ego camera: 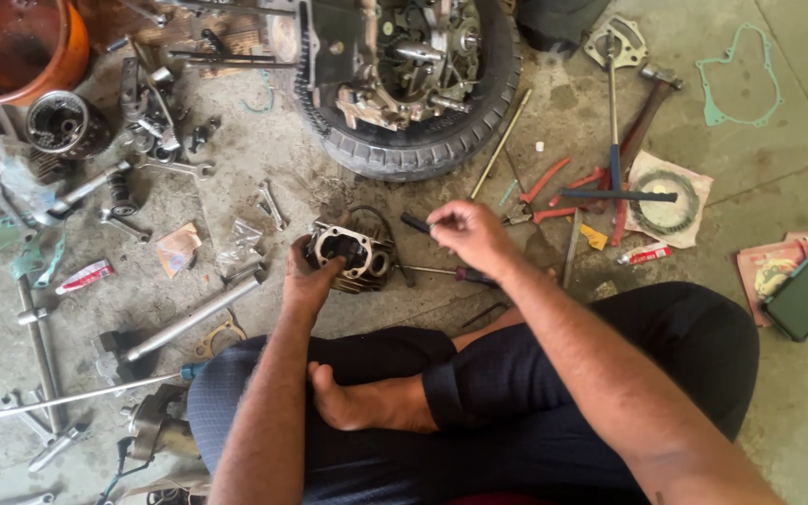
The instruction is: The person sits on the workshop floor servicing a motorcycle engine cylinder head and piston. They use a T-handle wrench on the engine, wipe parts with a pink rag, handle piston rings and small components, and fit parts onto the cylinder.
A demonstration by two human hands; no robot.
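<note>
tyre (423,150): 1 | orange bucket (16,47): 1 | cylinder head (353,254): 1 | hammer (645,108): 1 | red-handled pliers (554,192): 1

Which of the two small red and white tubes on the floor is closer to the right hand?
The tube right of the right hand, beside the round gasket packet. The other tube lies far off, past the left hand.
</note>
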